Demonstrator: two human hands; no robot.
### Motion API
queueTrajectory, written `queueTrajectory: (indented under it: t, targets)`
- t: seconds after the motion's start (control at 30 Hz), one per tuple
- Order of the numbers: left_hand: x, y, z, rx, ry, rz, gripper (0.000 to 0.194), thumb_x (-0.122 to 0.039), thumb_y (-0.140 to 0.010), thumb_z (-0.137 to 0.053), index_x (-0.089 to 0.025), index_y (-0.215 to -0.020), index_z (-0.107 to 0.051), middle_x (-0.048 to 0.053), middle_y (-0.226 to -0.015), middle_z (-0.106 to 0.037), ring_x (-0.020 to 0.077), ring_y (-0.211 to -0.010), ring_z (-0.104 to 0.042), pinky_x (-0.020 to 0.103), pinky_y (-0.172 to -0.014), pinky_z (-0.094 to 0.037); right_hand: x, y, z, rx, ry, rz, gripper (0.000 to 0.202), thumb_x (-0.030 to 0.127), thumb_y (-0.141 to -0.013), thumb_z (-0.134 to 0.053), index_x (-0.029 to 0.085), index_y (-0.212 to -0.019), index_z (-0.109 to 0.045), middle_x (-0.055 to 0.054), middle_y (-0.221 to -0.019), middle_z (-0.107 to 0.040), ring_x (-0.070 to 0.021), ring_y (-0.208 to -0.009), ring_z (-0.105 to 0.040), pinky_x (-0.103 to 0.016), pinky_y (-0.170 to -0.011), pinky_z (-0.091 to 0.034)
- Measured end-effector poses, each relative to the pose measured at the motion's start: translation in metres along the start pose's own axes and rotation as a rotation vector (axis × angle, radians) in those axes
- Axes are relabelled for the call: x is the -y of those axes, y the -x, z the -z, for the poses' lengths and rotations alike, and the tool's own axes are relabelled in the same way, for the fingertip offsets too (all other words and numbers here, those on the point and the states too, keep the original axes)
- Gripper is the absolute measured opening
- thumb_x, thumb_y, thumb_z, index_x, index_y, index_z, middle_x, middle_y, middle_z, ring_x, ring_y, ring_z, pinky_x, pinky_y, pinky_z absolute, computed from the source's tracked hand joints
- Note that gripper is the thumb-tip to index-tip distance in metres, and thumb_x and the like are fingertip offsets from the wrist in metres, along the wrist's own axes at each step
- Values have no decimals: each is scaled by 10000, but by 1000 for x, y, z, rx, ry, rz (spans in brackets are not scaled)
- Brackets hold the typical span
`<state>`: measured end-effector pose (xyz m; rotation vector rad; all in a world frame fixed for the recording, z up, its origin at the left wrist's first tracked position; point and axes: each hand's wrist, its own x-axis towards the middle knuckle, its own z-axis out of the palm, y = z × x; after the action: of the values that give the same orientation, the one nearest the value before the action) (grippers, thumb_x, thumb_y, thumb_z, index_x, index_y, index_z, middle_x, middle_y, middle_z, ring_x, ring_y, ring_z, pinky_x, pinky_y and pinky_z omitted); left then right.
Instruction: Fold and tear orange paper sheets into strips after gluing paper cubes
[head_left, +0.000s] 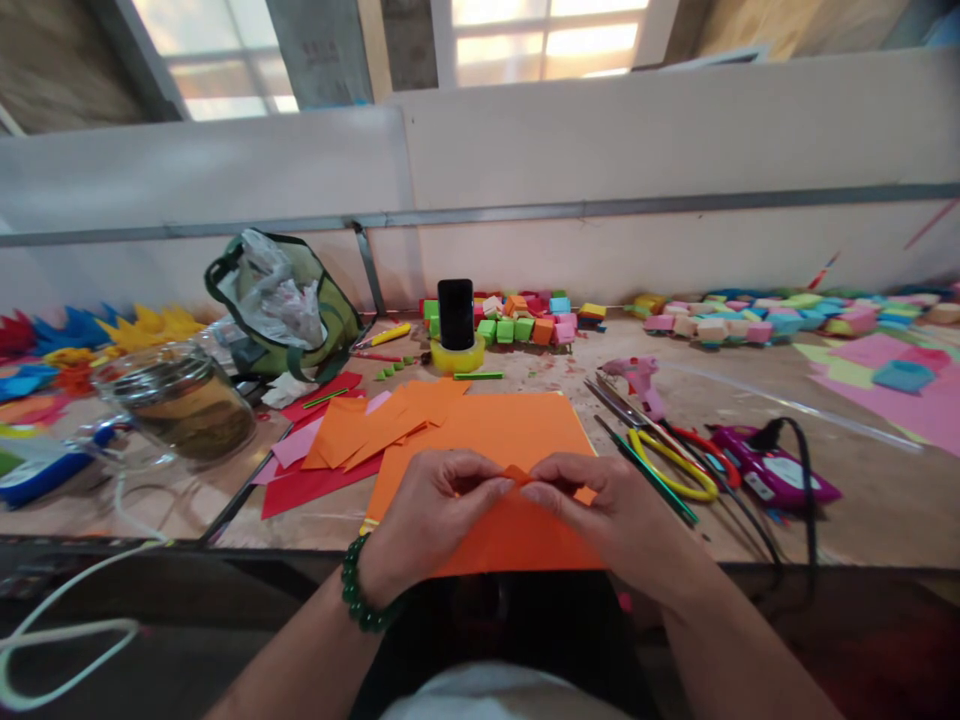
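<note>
Both hands pinch one small folded piece of orange paper (516, 474) between thumbs and fingertips. My left hand (442, 510) grips its left side, with a green bead bracelet on the wrist. My right hand (600, 505) holds its right side, fingers closed. Beneath them lies a large orange sheet (517, 425) near the table's front edge. Cut orange paper pieces (390, 420) overlap its left side, on top of red paper (300, 490) and pink paper (298, 443).
A glass jar (187, 405) and a green bag (326, 320) stand left. A phone (456, 313) stands on a yellow tape roll (457, 355). Scissors (675, 465), a pink glue gun (637, 383) and a purple device (772, 470) with a black cable lie right. Folded paper blocks (517, 325) line the back.
</note>
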<state>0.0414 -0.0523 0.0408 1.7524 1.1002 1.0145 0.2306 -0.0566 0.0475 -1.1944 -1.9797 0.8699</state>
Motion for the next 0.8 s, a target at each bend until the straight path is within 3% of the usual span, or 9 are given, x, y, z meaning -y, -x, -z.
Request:
queueTrajectory:
  t: [0.33,0.6,0.7,0.8]
  targets:
    - [-8,2,0,6,-36,-20,129,-148,-800,-614,-126,-783,-740,30,-734,-735,128,-673,-639,169,-599,-465,-1,1,0,-24,38,-7,179,303,-850,-590,196,-737,-679,32,-665,-661,-112,-622,-546,-213,-579,-386]
    - [-6,6,2,42,-115,-41,180,-198,-847,-566,-139,-774,-720,34,-731,-715,142,-678,-625,209,-606,-465,4,1,-1,5,48,-11,210,294,-860,-551,181,-730,-670,30,-652,-640,-109,-618,-528,-219,-569,-371]
    - [-2,3,2,-53,-309,-115,178,-215,-858,-558,-165,-934,-711,57,-904,-717,183,-841,-636,280,-768,-494,-5,-10,0,-17,71,-5,234,319,-857,-543,169,-725,-666,23,-642,-617,-113,-618,-506,-229,-566,-361]
    - [6,-1,-2,-179,-659,-228,326,-168,-861,-509,-196,-1156,-645,90,-1099,-657,242,-1032,-562,401,-927,-434,-31,-36,0,-52,109,-55,274,362,-828,-552,152,-686,-655,28,-585,-556,-105,-573,-453,-233,-524,-321]
